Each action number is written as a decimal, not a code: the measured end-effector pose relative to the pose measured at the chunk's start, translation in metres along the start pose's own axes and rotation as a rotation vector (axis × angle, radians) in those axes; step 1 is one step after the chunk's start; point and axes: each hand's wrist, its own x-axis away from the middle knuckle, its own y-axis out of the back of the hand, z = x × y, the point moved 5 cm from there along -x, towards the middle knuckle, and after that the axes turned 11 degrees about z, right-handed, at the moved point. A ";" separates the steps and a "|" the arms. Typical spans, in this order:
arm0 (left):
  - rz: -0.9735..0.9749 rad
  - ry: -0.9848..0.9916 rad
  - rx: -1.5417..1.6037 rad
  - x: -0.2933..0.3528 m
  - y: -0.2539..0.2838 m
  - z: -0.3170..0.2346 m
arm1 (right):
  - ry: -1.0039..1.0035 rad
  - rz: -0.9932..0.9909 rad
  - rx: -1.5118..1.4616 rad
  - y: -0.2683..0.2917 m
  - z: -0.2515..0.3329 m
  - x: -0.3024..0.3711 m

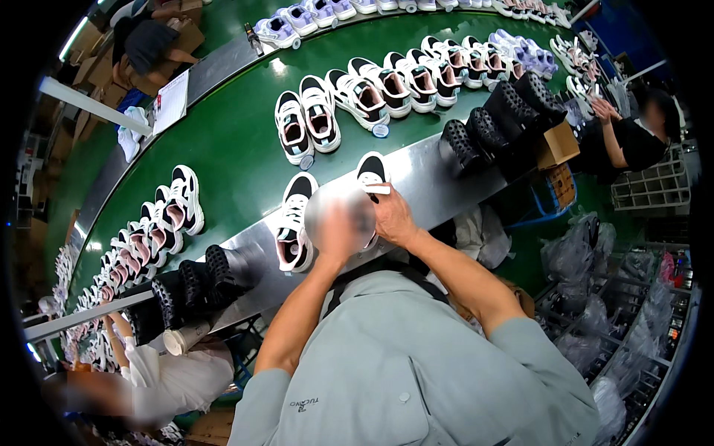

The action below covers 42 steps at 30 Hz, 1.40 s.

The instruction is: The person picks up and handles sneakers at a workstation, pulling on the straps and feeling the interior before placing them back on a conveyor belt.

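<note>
Between my hands stands a black-and-white sneaker (370,167), toe pointing away from me. Its toe shows; much of its middle and heel is hidden. My right hand (395,216) is closed at the right side of this sneaker, with a small white bar (378,189) sticking out of its fingers across the shoe. On the left side of the same sneaker is my left hand (341,232); a blur smears its fingers, so what they do is not visible. Left of it stands another black-and-white sneaker (297,212) on the metal ledge (420,178), untouched.
Sneakers line the green belt (238,149), including a nearby pair (308,119). Black studded shoe moulds (487,128) stand on the ledge to the right, others (195,286) to the left. A small cardboard box (558,145) sits at the right. Co-workers are at both sides.
</note>
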 end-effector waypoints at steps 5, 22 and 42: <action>-0.123 -0.244 -0.262 0.003 -0.006 -0.034 | -0.249 -0.208 -0.197 0.004 0.008 0.024; 0.009 -0.659 -0.419 0.005 -0.016 -0.039 | -0.621 0.133 -0.446 -0.021 0.002 0.051; -0.063 0.479 0.217 0.023 -0.035 0.019 | -0.746 0.197 -1.523 -0.004 -0.035 -0.006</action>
